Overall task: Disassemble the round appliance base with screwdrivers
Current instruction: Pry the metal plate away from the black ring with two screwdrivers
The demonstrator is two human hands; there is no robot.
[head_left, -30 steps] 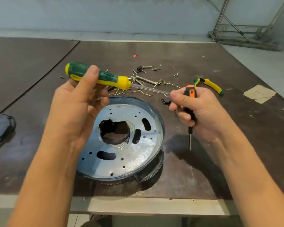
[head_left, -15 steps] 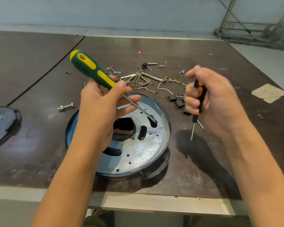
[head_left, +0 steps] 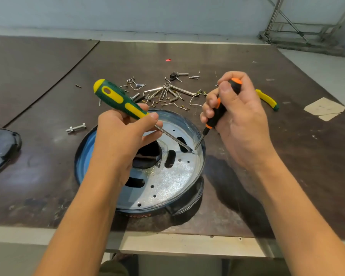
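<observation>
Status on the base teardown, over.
Left hand grips green-yellow screwdriver, right hand grips orange-black screwdriver. Both tips on one screw, right side of round base. Loose hardware behind, clear of the work.

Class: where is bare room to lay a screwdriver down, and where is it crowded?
Bare: dark brown table between the round silvery appliance base and black plastic cover, nearer than the silver bolt; and right of the base, nearer than the beige paper scraps. Crowded: behind the base, scattered screws and hex keys.
</observation>
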